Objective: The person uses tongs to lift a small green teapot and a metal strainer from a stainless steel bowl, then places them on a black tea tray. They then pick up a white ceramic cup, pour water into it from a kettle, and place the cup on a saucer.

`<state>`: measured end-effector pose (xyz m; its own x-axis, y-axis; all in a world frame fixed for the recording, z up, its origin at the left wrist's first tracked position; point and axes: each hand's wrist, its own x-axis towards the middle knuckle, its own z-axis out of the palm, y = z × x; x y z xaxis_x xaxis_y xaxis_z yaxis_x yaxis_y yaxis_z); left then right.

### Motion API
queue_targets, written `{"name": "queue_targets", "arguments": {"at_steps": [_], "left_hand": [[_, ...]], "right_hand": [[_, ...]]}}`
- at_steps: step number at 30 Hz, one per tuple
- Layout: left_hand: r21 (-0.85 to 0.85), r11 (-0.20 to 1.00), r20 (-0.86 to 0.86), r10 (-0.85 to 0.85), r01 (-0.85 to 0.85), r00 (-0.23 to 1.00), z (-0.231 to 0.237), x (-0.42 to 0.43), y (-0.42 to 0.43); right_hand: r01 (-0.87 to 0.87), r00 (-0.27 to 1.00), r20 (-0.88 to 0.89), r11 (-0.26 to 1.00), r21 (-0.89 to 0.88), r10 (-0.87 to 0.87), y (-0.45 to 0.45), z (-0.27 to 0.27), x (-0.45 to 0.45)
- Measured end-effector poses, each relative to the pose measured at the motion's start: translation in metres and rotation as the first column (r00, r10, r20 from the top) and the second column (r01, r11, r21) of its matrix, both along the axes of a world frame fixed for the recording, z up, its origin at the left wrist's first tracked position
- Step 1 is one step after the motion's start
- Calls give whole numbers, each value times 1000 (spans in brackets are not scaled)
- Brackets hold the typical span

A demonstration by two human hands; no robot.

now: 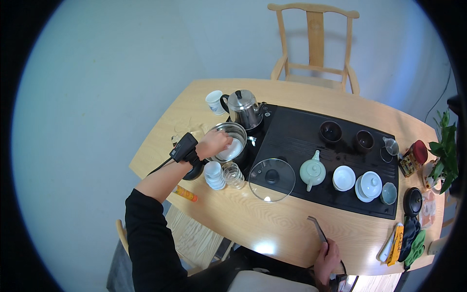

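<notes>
My left hand (pixel 216 142) reaches into a stainless steel pot (pixel 239 128), its fingers curled at the edge of a white cup (pixel 232 149) inside; the fingertips are partly hidden. In my right hand (pixel 326 259), near the table's front edge, are bent-tipped metal tweezers (pixel 319 230) pointing away from me. Beside the pot stand stacked white cups (pixel 214 175) and stacked clear glass cups (pixel 233 175). A glass lid (pixel 272 189) with a black knob lies partly over the edge of the black tea tray (pixel 292 127).
A steel kettle (pixel 245 107) stands behind the pot, near a white-and-blue cup (pixel 215 102). The tray carries a celadon teapot (pixel 312 172), a white lidded gaiwan (pixel 370 185), a white bowl (pixel 343 177) and dark bowls (pixel 331 131). Cloths (pixel 416 246) and a plant (pixel 446 149) are at right.
</notes>
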<state>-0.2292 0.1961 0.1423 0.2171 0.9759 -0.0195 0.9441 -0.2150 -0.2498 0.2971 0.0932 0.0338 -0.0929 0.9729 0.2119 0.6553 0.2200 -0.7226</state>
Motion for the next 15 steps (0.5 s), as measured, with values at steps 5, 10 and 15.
{"name": "queue_targets", "arguments": {"at_steps": [5,10,15], "left_hand": [[-43,995,23,95,-94,995,1,-1,0],[-220,912,195,388,-345,901,11,-1,-1],[-224,930,284,349,-292,893,10,-6,-7]], "right_hand": [[-2,1000,-9,1000,-4,2,1,0,-1],[34,999,-11,999,14,-34,2,-4,-3],[43,999,-12,999,9,-42,2,-6,-3]]}}
